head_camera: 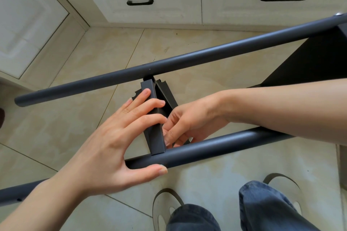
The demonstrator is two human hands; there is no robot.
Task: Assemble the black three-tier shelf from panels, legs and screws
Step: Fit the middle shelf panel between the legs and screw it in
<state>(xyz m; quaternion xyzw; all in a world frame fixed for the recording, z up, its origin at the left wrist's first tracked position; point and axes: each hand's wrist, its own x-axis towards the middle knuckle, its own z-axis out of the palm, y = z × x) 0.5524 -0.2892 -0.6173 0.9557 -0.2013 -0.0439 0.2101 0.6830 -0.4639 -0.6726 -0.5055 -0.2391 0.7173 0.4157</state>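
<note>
Right hand [189, 124] fingertips hiding behind upright black metal panel [155, 118]; near dark round leg tube [206, 150] running off left edge.

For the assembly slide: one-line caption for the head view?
Left hand and right hand steady a black shelf panel standing edge-on between two legs.
</note>
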